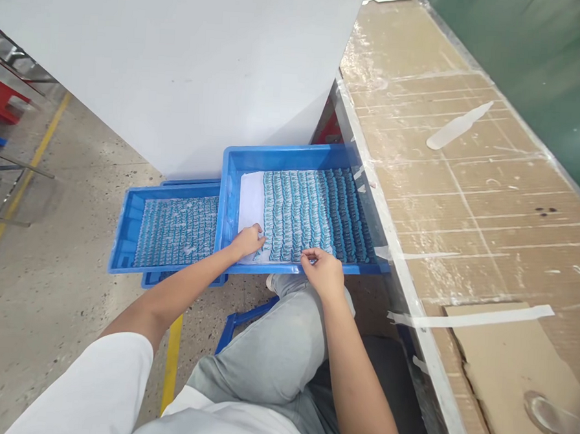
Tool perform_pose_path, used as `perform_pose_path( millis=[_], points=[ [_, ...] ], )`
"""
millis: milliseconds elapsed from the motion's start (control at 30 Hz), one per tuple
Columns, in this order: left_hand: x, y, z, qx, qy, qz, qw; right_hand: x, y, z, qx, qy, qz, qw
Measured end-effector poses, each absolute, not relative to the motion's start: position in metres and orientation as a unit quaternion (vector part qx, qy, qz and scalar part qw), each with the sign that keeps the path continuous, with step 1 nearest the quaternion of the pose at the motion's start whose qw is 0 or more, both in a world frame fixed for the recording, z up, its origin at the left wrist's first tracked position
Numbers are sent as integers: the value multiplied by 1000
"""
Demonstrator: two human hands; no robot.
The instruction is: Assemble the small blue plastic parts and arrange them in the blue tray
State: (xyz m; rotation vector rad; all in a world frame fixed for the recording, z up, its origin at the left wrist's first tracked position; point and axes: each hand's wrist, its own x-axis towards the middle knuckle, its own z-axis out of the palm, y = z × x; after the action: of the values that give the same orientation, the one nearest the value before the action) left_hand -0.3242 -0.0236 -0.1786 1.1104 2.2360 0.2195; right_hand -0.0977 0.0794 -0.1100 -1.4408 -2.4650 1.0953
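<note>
Tray [274, 154]: parts [310, 211] at left grip [247, 241], right grip [323, 270]

Speckled concrete floor [48, 282] w/ yellow line [8, 209], taped cardboard bench [465, 207], prob. white panel [181, 62].

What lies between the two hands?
Rows of small blue parts on a white sheet, inside the right tray; the head view shows it.

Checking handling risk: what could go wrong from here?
1. The upper tray overlaps the lower tray at its side; a nudge might tip it.
2. The left hand rests on the white sheet under the small parts; dragging it could scramble the rows.
3. The right hand touches the near row; neighbours may get knocked loose.
</note>
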Motion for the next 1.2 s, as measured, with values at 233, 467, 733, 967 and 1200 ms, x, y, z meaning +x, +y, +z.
perform_pose_path(
  millis=[233, 467, 733, 967, 1200],
  points=[
    [-336, -34, -167, 504, 789, 40, 350, -97, 80, -112, -469, -807, 357, 41],
    [-327, -33, -172, 536, 767, 11, 354, -99, 80, -110, -473, -808, 351, 35],
    [-335, -29, -159, 469, 826, 17, 312, -100, 80, -109, -475, -806, 352, 31],
    [-373, -31, -108, 458, 845, 74, 266, -100, 83, -109, -478, -804, 354, 11],
    [-349, -35, -128, 500, 788, 45, 356, -101, 82, -108, -471, -807, 356, 10]
  ],
)
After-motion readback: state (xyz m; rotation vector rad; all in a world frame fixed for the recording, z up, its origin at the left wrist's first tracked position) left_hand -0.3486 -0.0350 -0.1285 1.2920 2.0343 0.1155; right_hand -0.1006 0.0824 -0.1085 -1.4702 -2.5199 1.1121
